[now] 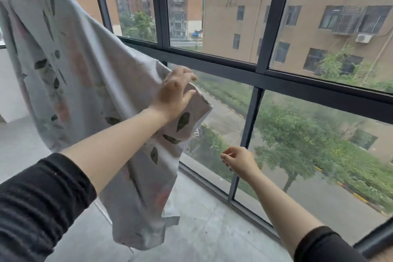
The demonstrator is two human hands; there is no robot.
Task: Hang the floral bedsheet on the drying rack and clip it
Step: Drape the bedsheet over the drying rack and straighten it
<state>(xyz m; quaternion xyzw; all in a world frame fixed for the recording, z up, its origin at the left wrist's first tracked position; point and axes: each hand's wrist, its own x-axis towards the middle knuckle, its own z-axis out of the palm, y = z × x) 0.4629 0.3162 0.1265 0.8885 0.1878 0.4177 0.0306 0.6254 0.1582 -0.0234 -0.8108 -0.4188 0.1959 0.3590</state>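
Pale grey cotton bedsheet with dark green leaves and faded pink flowers (70,66): top edge hooked over something at far upper left (support itself not visible, likely the rack). The body hangs down the left side, and the lower corner dangles just above the grey concrete floor (202,229).

Left hand (174,93) is raised mid-frame. Its fingers are curled over a bunched edge of the sheet with the thumb pressed on the fabric, a firm hold, and it pulls the cloth to the right. Right hand (239,162) is lower and nearer, apart from the sheet. Its fingers are loosely curled toward the thumb and nothing is seen in them. No clip in view anywhere.

Risks, judged:
- The sheet is held at only two places, the far-left drape and the left hand. With no clip on it, a tug to the right could drag the top edge off its support.
- If the left hand's grip slackens, the bunched edge drops and the low corner lands on the floor, dirtying it.
- The cloth is bunched, not spread, so clipping it like this would leave folds that dry badly.
- The right hand has no share of the weight, so one-handed spreading may skew the sheet.

Beyond is a dark metal window frame (261,27) with buildings and trees outside. A black tube (374,238) sits at the near right corner; purpose unclear.
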